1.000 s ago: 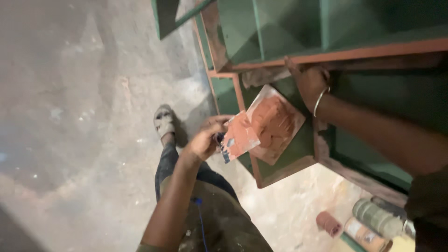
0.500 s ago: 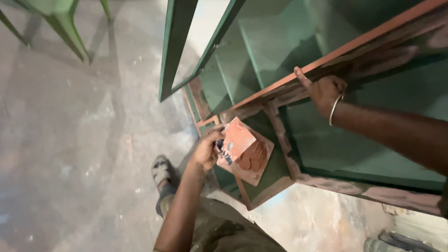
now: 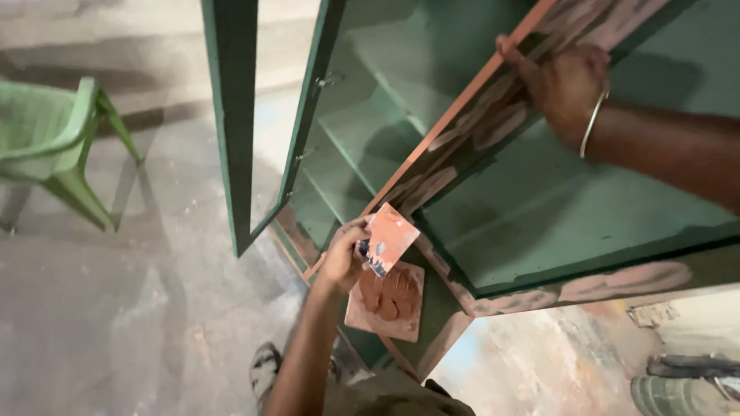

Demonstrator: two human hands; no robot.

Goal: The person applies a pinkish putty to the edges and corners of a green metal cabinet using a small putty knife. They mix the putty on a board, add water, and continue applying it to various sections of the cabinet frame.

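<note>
My left hand (image 3: 343,258) grips a small putty scraper (image 3: 391,237) whose flat blade is smeared orange-red. The blade is held up near the lower edge of a green metal cabinet's patched frame rail (image 3: 432,181). Just below it a square board (image 3: 389,302) carrying lumps of reddish putty rests on the cabinet's lower corner. My right hand (image 3: 566,81), with a thin metal bangle on the wrist, curls over the same rail higher up, thumb on its orange edge. The rail shows grey-brown filler patches.
The green cabinet (image 3: 539,208) has inner shelves and an open door frame (image 3: 231,115) at the left. A green plastic chair (image 3: 46,131) stands on the concrete floor. My sandalled foot (image 3: 266,368) is below. Paint cans (image 3: 678,394) lie at bottom right.
The view has swung upward and closer to the cabinet. My left hand has lifted the scraper off the putty board toward the rail. My right hand stays on the rail.
</note>
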